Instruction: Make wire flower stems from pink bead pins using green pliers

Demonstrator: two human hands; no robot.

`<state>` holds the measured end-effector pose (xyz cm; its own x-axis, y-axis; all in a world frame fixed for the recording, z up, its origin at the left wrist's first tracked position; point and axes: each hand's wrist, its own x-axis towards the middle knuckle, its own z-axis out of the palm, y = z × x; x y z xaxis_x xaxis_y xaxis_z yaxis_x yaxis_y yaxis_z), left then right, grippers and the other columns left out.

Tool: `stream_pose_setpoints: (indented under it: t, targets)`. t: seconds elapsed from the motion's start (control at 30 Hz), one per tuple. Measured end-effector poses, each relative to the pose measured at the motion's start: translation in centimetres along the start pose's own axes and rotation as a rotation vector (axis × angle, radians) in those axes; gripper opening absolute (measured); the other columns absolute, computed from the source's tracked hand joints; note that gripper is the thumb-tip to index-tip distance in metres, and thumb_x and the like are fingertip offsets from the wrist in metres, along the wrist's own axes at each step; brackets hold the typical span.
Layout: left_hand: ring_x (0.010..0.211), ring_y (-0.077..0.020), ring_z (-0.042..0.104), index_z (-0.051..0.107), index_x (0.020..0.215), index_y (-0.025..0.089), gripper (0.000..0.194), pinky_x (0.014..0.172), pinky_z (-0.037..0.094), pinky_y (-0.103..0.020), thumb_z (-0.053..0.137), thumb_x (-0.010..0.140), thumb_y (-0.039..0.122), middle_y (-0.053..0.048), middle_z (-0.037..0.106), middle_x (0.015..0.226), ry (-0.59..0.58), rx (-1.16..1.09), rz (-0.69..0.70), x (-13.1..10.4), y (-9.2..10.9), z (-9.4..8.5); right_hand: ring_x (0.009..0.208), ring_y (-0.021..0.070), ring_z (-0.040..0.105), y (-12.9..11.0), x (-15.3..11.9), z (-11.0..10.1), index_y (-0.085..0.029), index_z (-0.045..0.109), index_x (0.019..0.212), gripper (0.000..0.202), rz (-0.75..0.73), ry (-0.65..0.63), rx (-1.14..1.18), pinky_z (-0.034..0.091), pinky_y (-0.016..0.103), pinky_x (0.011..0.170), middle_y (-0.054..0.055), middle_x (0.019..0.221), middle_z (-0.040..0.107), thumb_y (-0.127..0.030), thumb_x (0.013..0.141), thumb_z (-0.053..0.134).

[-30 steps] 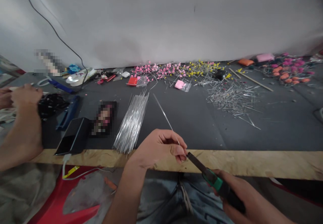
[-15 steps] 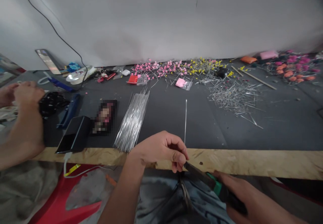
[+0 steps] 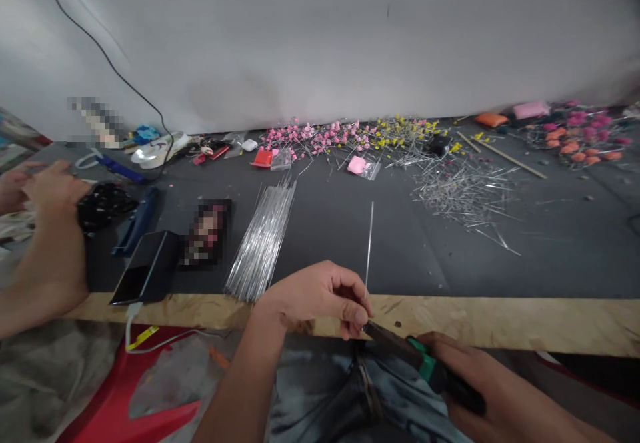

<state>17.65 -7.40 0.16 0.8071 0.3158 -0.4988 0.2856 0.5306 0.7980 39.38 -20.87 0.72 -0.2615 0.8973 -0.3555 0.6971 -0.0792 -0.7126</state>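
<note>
Both hands are busy in the head view: the left hand (image 3: 317, 296) pinches a thin silver wire (image 3: 370, 246) near its lower end between thumb and fingers, and the right hand (image 3: 473, 367) is wrapped round the black-and-green handles of the pliers (image 3: 399, 348). The wire runs away from the left fingertips, its far end pointing out over the dark top of the bench (image 3: 400, 246). The nose of the pliers sits right at those fingertips; whether its jaws have bitten on the metal cannot be made out.

That closeness looks like the main hazard: a small slip of the right hand could nip the left thumb. With the pinch at one end only, the long free part could swing or turn under any twist. Both hands are at the front edge, above the person's jeans (image 3: 320, 383), so a loosened pinch could drop the wire off the bench.

Just beyond and left of the left wrist lies a bundle of straight wires (image 3: 263, 243), its near ends at the wooden edge; a careless forearm could scatter it. Farther left, a white cable (image 3: 133, 311) hangs from a black box (image 3: 146, 270), where a snag could drag the box down.
</note>
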Motion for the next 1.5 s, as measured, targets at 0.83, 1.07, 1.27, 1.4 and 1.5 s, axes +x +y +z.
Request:
stream_pose_setpoints:
  t: [0.83, 1.07, 1.27, 1.4, 1.5]
  targets:
    - [0.074, -0.0117, 0.059, 0.066, 0.076, 0.015, 0.009, 0.071, 0.046, -0.024, 0.063, 0.074, 0.023, -0.003, 0.063, 0.076, 0.491, -0.079, 0.548, 2.1, -1.7, 5.2, 0.083, 0.0210, 0.064, -1.7, 4.8, 0.9, -0.017, 0.067, 0.099, 0.035, 0.186, 0.315, 0.829, 0.049, 0.026, 0.074, 0.004, 0.082, 0.069, -0.041, 0.073, 0.061]
    - [0.076, -0.0128, 0.058, 0.065, 0.076, 0.014, 0.014, 0.071, 0.045, -0.024, 0.061, 0.076, 0.027, -0.005, 0.063, 0.082, 0.535, 0.034, 0.495, 1.8, -1.7, 5.3, 0.084, 0.0211, 0.063, -1.0, 5.1, 1.0, -0.017, 0.067, 0.097, 0.034, 0.164, 0.363, 0.818, 0.049, 0.028, 0.076, 0.005, 0.086, 0.069, -0.040, 0.073, 0.061]
    - [0.077, -0.0134, 0.058, 0.065, 0.078, 0.014, 0.017, 0.070, 0.045, -0.023, 0.059, 0.077, 0.030, -0.005, 0.064, 0.085, 0.555, 0.116, 0.445, 2.1, -1.5, 5.9, 0.083, 0.0215, 0.063, -0.8, 4.7, 0.7, -0.016, 0.067, 0.094, 0.032, 0.151, 0.378, 0.729, 0.049, 0.028, 0.075, 0.005, 0.081, 0.068, -0.040, 0.074, 0.058]
    - [0.079, -0.0139, 0.058, 0.065, 0.079, 0.014, 0.018, 0.071, 0.044, -0.023, 0.057, 0.079, 0.030, -0.006, 0.064, 0.089, 0.570, 0.183, 0.445, 2.2, -1.5, 6.2, 0.081, 0.0200, 0.062, -1.0, 4.7, 0.5, -0.017, 0.066, 0.089, 0.028, 0.138, 0.384, 0.712, 0.049, 0.026, 0.073, 0.003, 0.078, 0.067, -0.039, 0.074, 0.058]
    - [0.079, -0.0138, 0.058, 0.065, 0.081, 0.014, 0.019, 0.071, 0.044, -0.023, 0.055, 0.080, 0.030, -0.006, 0.064, 0.087, 0.581, 0.197, 0.457, 2.2, -1.6, 6.3, 0.079, 0.0187, 0.061, -1.0, 4.7, 0.5, -0.018, 0.066, 0.081, 0.023, 0.140, 0.385, 0.705, 0.049, 0.024, 0.071, 0.002, 0.076, 0.066, -0.039, 0.074, 0.058]
